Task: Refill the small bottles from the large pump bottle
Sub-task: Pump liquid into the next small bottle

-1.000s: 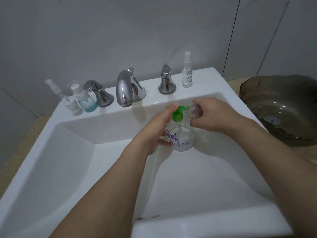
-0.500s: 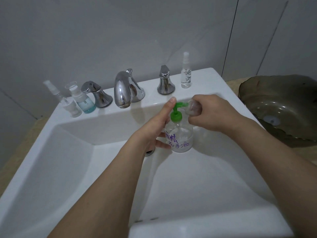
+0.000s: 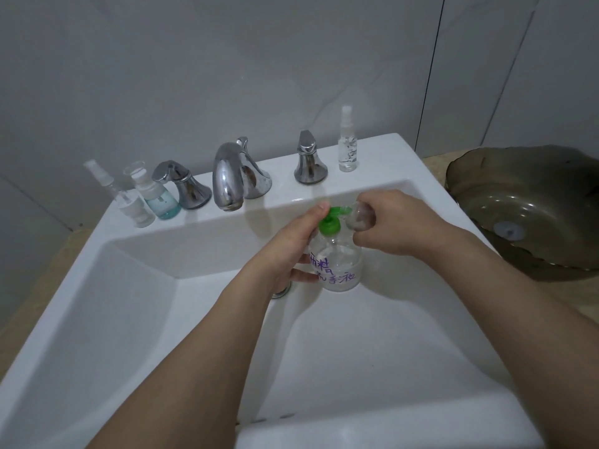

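Pumping step underway: left hand (image 3: 285,251) wraps the large pump bottle (image 3: 338,264) over the sink (image 3: 136,306), thumb on green pump (image 3: 330,222). Right hand (image 3: 393,226) closed around small bottle (image 3: 359,217) at the nozzle. Next: press down, mouth kept aligned.

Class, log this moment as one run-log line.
left hand holds pump bottle, thumb on green pump | right hand holds small bottle at spout | over sink
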`<state>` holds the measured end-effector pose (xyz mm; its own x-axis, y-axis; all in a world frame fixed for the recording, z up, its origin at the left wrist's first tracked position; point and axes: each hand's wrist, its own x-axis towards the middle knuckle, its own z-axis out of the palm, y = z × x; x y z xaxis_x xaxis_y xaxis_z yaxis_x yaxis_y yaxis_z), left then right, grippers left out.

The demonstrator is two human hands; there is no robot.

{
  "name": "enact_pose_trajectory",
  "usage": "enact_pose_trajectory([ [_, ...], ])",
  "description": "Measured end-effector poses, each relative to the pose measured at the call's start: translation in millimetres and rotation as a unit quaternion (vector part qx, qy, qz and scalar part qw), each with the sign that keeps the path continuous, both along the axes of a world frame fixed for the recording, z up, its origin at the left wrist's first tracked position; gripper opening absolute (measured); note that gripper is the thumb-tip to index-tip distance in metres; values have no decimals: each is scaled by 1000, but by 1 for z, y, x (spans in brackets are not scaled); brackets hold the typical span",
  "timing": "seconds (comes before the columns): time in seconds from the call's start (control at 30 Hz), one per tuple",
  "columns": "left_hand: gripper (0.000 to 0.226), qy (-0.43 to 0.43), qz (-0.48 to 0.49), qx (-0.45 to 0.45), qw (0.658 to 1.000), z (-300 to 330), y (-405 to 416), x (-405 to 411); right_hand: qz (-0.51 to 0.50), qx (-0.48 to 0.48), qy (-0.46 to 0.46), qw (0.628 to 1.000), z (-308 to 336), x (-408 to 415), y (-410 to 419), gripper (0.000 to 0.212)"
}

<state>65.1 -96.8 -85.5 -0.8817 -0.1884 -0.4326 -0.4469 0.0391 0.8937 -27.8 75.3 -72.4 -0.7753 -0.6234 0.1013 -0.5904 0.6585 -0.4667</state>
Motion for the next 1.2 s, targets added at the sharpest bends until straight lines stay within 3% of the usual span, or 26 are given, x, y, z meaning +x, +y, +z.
enact_pose_trajectory([
  [0.67,93,-42,15,-44,998,8,6,0,-15,-38,19,999,7,4,0,29],
  [0.87,77,-21,22,-54,998,7,6,0,-15,-28,14,999,6,3,0,26],
  [1.03,45,2,16,-49,999,7,6,0,-13,-4,10,1000,2,2,0,29],
  [1.2,45,0,21,-49,999,7,7,-1,-5,4,19,1000,1,1,0,30],
])
